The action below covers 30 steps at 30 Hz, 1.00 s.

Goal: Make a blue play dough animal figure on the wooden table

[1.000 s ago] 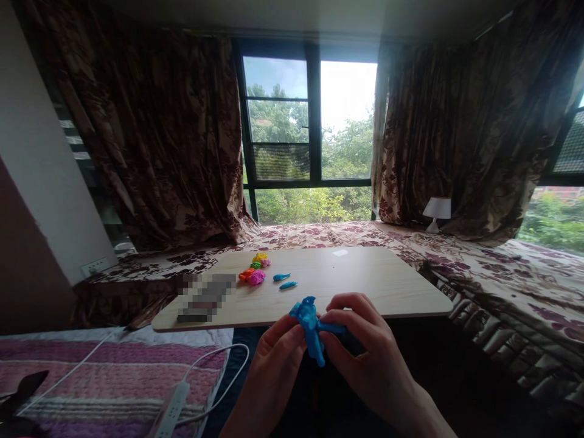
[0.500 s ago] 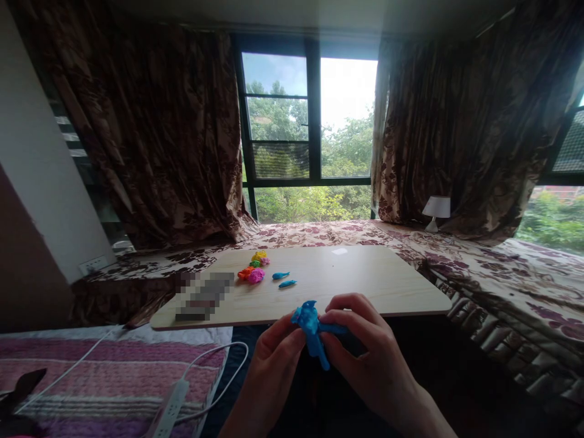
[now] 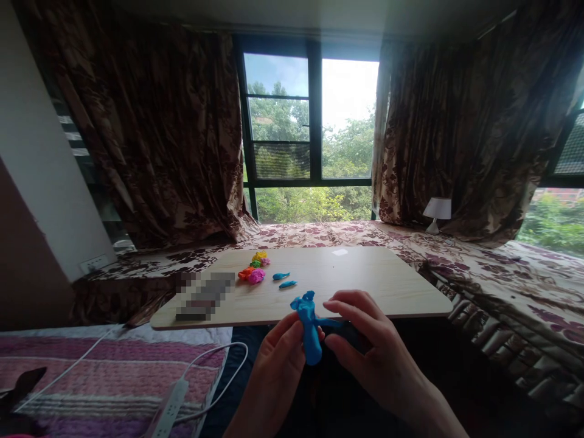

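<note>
Above the table's near edge, my left hand [image 3: 281, 350] is closed on a lump of blue modelling clay [image 3: 312, 340], thumb and fingers pinching its left side. The clay has a thick rounded lower part, a ragged top and a thin strand sticking out to the right. Around that strand, my right hand [image 3: 369, 331] is open, its thumb and forefinger apart; whether another finger touches the strand behind is hidden. On the table lie two small tapered blue clay pieces [image 3: 287, 284]. Left of them are lumps of yellow [image 3: 260, 256], green, orange [image 3: 245, 274] and pink clay [image 3: 257, 277].
The pale wooden table [image 3: 365, 280] carries a pixelated dark object [image 3: 205, 297] at its left and a small white scrap [image 3: 339, 252] at the back. A power strip [image 3: 168, 407] with a white cable lies at lower left. A white lamp [image 3: 438, 210] stands on the window ledge.
My right thumb and forefinger have parted from the clay and moved slightly right. The clay has turned in my left hand, showing its thick lower part.
</note>
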### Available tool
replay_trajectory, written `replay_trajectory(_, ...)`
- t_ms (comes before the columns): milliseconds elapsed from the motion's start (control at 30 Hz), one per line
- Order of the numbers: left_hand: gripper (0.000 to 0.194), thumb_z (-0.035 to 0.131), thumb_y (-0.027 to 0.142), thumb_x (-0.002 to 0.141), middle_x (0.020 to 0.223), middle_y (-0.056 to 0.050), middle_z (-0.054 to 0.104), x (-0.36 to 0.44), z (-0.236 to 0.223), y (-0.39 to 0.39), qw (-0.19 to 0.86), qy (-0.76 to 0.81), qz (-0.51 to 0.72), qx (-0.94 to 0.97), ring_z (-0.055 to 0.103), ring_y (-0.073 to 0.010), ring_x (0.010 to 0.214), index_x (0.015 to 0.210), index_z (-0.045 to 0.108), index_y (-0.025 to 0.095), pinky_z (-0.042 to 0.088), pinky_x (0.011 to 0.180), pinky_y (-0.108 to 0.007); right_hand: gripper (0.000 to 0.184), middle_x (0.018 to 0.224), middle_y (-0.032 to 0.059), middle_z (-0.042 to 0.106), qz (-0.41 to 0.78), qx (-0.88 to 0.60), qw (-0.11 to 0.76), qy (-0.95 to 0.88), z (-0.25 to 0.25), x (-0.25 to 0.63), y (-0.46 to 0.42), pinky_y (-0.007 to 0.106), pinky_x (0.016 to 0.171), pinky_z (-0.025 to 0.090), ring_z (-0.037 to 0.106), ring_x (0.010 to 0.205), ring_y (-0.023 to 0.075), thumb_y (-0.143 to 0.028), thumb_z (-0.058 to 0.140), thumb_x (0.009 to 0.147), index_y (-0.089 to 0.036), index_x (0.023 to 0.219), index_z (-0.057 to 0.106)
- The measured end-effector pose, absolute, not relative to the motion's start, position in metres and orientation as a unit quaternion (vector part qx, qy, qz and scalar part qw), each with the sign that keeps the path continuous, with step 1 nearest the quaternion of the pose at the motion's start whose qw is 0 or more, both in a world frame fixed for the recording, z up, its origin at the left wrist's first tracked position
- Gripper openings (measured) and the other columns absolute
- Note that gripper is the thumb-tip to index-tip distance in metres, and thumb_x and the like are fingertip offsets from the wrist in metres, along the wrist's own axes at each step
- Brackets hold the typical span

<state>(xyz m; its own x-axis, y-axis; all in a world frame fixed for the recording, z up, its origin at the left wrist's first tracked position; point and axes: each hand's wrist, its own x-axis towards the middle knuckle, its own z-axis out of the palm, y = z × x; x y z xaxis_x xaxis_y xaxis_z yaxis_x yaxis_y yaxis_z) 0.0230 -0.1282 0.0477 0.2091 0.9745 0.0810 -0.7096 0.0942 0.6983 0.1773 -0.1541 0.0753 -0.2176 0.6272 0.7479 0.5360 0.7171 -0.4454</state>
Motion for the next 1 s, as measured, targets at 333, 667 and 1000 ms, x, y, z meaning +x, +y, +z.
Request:
replay_trajectory(333,0.024,0.067,0.023,0.072,0.079,-0.007,0.07,0.024,0.047,-0.129,0.715,0.238,0.57,0.327,0.064,-0.0156,0.071,0.094,0.067,0.013,0.05,0.072,-0.026,0.023,0.116,0.0072,0.049,-0.016,-0.391,0.495,-0.776,0.077,0.169,-0.159,0.039,0.091,0.044,0.045,0.111,0.0238,-0.014,0.058,0.077,-0.025,0.097,0.061)
replay_trajectory(667,0.023,0.064,0.02,0.074,0.089,-0.007,0.07,0.027,0.043,-0.13,0.712,0.231,0.572,0.335,0.065,-0.016,0.08,0.096,0.067,0.015,0.049,0.078,-0.025,0.016,0.108,0.0068,0.053,-0.041,-0.383,0.507,-0.771,0.076,0.168,-0.154,0.037,0.087,0.044,0.048,0.105,0.022,-0.013,0.058,0.078,-0.022,0.09,0.063)
replay_trajectory(1000,0.019,0.059,0.017,0.079,0.091,-0.006,0.07,0.024,0.044,-0.129,0.733,0.194,0.567,0.322,0.063,-0.0145,0.084,0.097,0.066,0.013,0.044,0.089,-0.029,0.02,0.103,0.0067,0.053,-0.037,-0.367,0.555,-0.746,0.063,0.16,-0.149,0.036,0.082,0.046,0.049,0.1,0.0215,-0.009,0.058,0.076,-0.022,0.09,0.062)
